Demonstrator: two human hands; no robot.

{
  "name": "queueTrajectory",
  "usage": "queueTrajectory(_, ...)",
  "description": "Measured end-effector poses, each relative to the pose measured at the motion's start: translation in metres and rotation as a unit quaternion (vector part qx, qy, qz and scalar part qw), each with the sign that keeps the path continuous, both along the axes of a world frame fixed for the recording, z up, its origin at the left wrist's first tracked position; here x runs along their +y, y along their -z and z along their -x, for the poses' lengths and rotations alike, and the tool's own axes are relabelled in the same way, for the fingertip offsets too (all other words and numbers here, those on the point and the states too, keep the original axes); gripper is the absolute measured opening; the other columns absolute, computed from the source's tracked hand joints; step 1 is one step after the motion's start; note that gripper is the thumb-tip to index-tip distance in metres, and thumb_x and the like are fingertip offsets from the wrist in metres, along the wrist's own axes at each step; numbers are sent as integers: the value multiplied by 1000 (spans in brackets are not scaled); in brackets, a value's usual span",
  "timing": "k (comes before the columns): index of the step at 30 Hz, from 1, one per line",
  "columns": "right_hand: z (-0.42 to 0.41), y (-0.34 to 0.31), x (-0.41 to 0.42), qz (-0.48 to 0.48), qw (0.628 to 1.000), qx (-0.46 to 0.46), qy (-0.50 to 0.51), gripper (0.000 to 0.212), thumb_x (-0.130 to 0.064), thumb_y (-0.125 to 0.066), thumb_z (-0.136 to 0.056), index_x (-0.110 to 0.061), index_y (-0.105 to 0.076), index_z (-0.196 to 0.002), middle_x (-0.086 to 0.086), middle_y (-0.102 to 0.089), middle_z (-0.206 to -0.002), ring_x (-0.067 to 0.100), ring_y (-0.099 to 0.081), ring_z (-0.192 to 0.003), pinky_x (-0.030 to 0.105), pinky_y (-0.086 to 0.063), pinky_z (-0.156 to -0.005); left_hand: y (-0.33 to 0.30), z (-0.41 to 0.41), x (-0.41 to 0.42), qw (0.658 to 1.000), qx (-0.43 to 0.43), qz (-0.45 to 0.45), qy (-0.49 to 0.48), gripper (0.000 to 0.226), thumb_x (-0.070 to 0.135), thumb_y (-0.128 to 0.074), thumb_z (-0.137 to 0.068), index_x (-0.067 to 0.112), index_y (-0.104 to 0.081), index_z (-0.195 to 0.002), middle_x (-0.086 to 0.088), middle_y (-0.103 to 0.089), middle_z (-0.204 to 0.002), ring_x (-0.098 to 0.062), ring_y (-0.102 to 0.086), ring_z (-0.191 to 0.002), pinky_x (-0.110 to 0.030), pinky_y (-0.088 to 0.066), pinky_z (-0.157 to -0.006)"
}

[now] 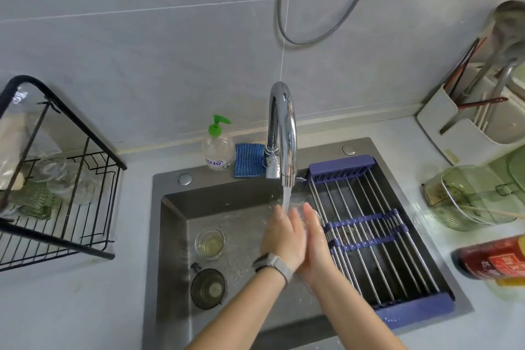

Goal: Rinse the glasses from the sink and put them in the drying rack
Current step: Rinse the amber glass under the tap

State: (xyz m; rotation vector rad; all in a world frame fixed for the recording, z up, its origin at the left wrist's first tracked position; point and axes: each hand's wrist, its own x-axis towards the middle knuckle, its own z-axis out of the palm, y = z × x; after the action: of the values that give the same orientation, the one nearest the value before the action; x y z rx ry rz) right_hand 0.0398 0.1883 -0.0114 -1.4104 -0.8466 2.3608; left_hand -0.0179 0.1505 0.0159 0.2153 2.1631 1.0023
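Note:
Water runs from the chrome tap [282, 133] into the dark sink [170, 236]. Under the stream, my left hand [284, 236] and my right hand [315, 239] press a clear glass [299, 199] between them, fingers stretched out along its sides; most of it is hidden by the hands. On the sink floor to the left stand a small clear glass [209, 243] and a dark tinted glass [208, 288]. The black wire drying rack [93, 202] stands on the counter at the left and holds clear and green glasses [56, 176].
A blue roll-up rack [369, 221] covers the sink's right half. A soap bottle [217, 148] and blue cloth [249, 160] sit behind the sink. At the right are a white utensil holder [443, 122], a green glass container [468, 199] and a red bottle [494, 258].

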Motion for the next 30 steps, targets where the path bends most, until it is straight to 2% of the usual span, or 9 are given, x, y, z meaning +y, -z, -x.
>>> queueTrajectory(3,3,1,8,28,999,-1,-16,56,-56,-72,-71,-10,-72,-104,16,-76,-97,31,-74,-88,43,-57,-75,-3,15,6,992,-108,5,-62,59,44,-14,-106,9,-44,-143,-16,-48,-145,-29,-49,-130,-34,-37,-105)
queueTrajectory(6,9,3,11,27,999,-11,-23,92,-66,-82,-51,-7,-67,-120,19,-71,-114,36,-69,-104,48,-56,-87,0,7,5,997,-36,-31,-55,47,39,-24,-105,11,-54,-130,-9,-61,-125,-27,-60,-110,-31,-44,-90)
queueTrajectory(10,14,2,11,-38,995,-68,-59,66,-54,-76,-72,-2,-68,-112,15,-76,-95,29,-74,-86,41,-59,-78,21,25,-1,968,-181,-64,-162,59,43,-20,-106,6,-63,-118,-18,-67,-117,-34,-63,-110,-36,-50,-92)
queueTrajectory(14,22,-2,12,-8,997,-50,-60,77,-61,-80,-58,-7,-70,-113,15,-75,-101,30,-73,-92,43,-57,-79,14,18,0,979,-101,-77,-157,46,41,-23,-105,18,-58,-125,1,-61,-127,-23,-59,-115,-34,-45,-100)
queueTrajectory(18,27,-6,10,-25,994,-71,-79,87,-65,-79,-49,-9,-68,-115,13,-76,-99,32,-73,-91,44,-58,-79,12,28,-6,962,-156,-91,-204,46,35,-20,-106,17,-61,-93,-10,-66,-103,-23,-62,-92,-33,-51,-84)
queueTrajectory(22,28,-14,4,-15,993,-74,-87,106,-78,-77,-29,-18,-70,-116,9,-68,-118,32,-64,-109,50,-55,-84,10,25,-10,980,-103,-94,-142,52,46,-20,-105,16,-59,-123,0,-63,-116,-22,-60,-111,-34,-46,-98)
queueTrajectory(24,27,-16,4,-36,992,-70,-99,91,-70,-74,-46,-11,-68,-114,12,-74,-104,32,-71,-92,43,-59,-72,14,31,-13,974,-157,-86,-142,66,62,-19,-98,16,-65,-108,-4,-69,-94,-24,-67,-93,-36,-52,-88)
queueTrajectory(27,27,-22,4,-54,988,-78,-122,48,-55,-67,-80,-15,-70,-105,10,-76,-93,26,-73,-81,35,-57,-67,9,31,-16,973,-165,-103,-124,81,79,-22,-83,21,-61,-125,3,-62,-125,-17,-59,-116,-37,-41,-108)
queueTrajectory(30,30,-19,4,-77,988,-89,-105,74,-74,-66,-70,-17,-67,-118,7,-75,-106,25,-73,-93,39,-58,-80,-1,19,-20,984,-68,-140,-86,51,66,-37,-91,29,-57,-120,10,-61,-117,-11,-61,-110,-31,-47,-100)
